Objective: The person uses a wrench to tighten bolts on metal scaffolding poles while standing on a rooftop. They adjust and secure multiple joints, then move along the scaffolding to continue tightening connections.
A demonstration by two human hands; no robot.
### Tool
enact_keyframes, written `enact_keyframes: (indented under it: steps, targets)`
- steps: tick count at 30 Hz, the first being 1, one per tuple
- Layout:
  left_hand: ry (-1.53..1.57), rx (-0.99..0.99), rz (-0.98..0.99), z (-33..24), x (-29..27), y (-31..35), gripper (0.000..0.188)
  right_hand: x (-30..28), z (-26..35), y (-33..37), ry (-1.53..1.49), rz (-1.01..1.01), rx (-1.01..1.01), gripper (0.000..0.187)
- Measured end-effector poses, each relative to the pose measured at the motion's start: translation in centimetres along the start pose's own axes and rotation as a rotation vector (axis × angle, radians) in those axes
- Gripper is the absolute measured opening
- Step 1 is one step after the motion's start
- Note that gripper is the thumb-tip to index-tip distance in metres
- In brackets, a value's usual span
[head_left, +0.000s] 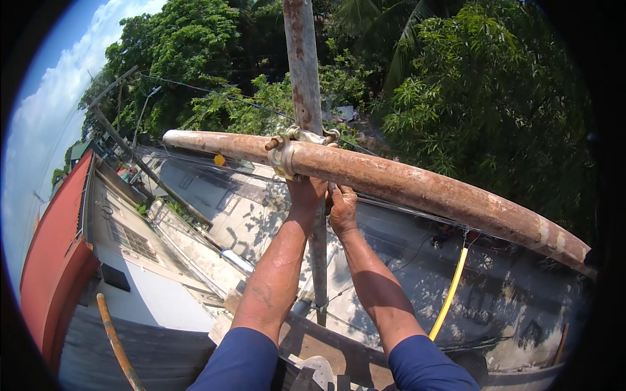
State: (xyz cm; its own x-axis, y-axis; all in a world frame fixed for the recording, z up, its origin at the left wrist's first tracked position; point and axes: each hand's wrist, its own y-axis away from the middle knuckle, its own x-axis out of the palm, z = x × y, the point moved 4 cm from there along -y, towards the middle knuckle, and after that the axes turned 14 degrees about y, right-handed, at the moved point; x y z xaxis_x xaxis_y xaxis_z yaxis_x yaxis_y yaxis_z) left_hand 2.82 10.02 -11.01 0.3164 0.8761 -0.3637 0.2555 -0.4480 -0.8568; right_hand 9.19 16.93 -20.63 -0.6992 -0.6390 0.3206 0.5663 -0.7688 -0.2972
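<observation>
A rusty horizontal scaffold pipe (398, 174) crosses in front of an upright scaffold pole (304, 65). The two meet at a metal scaffold clamp (284, 156), which wraps the horizontal pipe and has a bolt sticking out on its left. My left hand (308, 193) reaches up under the pipe beside the clamp; its fingers are hidden behind the pipe and the pole. Just right of the pole, my right hand (343, 207) is closed, with thumb and fingers drawn together below the pipe. Whatever it grips there is too small and covered to make out.
Below lies a grey paved street (417, 274), far down. A red-roofed building (62, 241) stands at left, near a rusty curved pipe (117, 342). A yellow strap or tube (450, 293) hangs at right. Wires run behind the pipe, and planks (339, 348) lie below me.
</observation>
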Motion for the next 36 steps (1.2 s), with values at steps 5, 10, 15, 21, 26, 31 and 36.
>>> enact_keyframes:
  steps: [5,10,15,21,26,31,36]
  targets:
    - [0.159,-0.169,-0.007,0.2,0.1,0.0,0.044,-0.3,0.9,-0.6,-0.178,0.109,0.242,0.035]
    - [0.289,-0.208,-0.045,0.5,0.3,0.0,0.043,0.3,1.6,-1.8,-0.448,0.248,0.437,0.030]
    - [0.320,-0.252,-0.034,1.6,0.6,0.7,0.044,0.2,0.0,-2.5,-0.536,0.278,0.519,0.025]
    - [1.006,-0.442,-0.065,3.9,1.6,1.3,0.042,0.4,-2.5,-4.1,-0.294,0.334,0.404,0.031]
    - [-0.008,-0.055,-0.012,2.1,0.7,0.8,0.042,0.4,-3.0,-4.7,-0.269,0.374,0.401,0.034]
    - [0.037,-0.078,0.023,0.8,0.2,0.2,0.039,-0.6,-1.5,-3.9,-0.237,0.444,0.376,0.037]
    - [0.065,-0.082,-0.027,0.1,0.1,-0.1,0.037,-0.3,-1.4,-4.3,-0.200,0.433,0.398,0.039]
